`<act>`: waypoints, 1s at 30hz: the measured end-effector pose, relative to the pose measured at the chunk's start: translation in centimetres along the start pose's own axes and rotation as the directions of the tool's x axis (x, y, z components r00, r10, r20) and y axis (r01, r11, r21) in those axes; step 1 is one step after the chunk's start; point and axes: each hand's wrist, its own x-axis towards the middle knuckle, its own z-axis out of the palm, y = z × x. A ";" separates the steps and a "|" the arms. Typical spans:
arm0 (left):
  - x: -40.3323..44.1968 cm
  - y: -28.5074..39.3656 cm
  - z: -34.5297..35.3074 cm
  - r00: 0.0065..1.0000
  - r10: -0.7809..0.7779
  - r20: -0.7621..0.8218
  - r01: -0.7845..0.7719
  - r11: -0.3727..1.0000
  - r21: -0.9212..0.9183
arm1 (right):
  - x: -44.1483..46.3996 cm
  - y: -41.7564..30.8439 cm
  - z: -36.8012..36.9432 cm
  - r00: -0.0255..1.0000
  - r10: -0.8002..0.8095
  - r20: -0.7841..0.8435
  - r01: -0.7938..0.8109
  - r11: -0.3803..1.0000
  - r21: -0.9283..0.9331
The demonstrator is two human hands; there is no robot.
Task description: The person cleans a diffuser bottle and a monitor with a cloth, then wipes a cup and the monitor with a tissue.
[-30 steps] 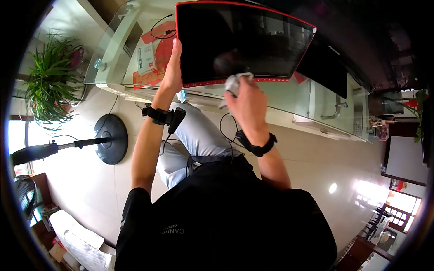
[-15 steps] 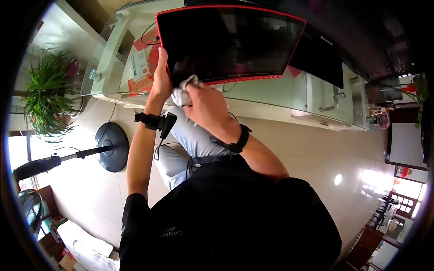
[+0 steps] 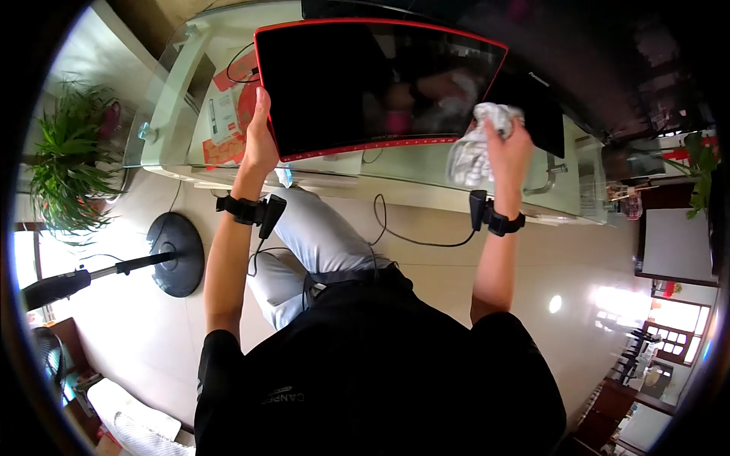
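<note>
A wide dark monitor with a red frame (image 3: 327, 87) is tilted over the glass-topped cabinet. My left hand (image 3: 261, 140) grips its left edge near the lower corner, thumb up along the frame; the other fingers are hidden behind it. At the lower right corner, my right hand (image 3: 511, 156) is closed on a crumpled white and grey cloth (image 3: 473, 156), part of which hangs down over the cabinet's front. The hand and cloth are reflected in the dark screen.
The cabinet (image 3: 426, 169) bears a white box (image 3: 223, 118) on red paper (image 3: 220, 152) and a black cable. Behind the monitor stands a dark Panasonic screen (image 3: 538, 114). A fan's round base (image 3: 176, 266) and a potted plant (image 3: 72, 163) are at the left.
My right hand has swept the cloth from the monitor's lower left along to its lower right corner. My left hand has kept its hold, and the monitor appears slightly lower and further left in view.
</note>
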 end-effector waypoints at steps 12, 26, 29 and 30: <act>2.5 -1.7 -2.5 0.966 0.255 -0.052 -0.245 0.958 0.148 | 8.4 -3.2 -3.9 0.670 -0.679 -0.299 0.682 0.723 -0.111; 5.9 -3.1 -4.2 0.959 0.175 -0.223 -0.180 0.984 -0.001 | 3.2 -1.4 1.1 0.714 -0.690 -0.118 0.673 0.724 -0.152; 4.3 -1.4 -1.7 0.961 0.129 -0.243 -0.139 0.990 -0.022 | 0.5 -0.6 1.6 0.749 -0.661 0.051 0.662 0.745 -0.081; 4.1 -0.9 -1.0 0.962 0.115 -0.248 -0.126 0.992 -0.029 | 0.0 0.3 1.8 0.728 -0.677 0.107 0.683 0.730 -0.036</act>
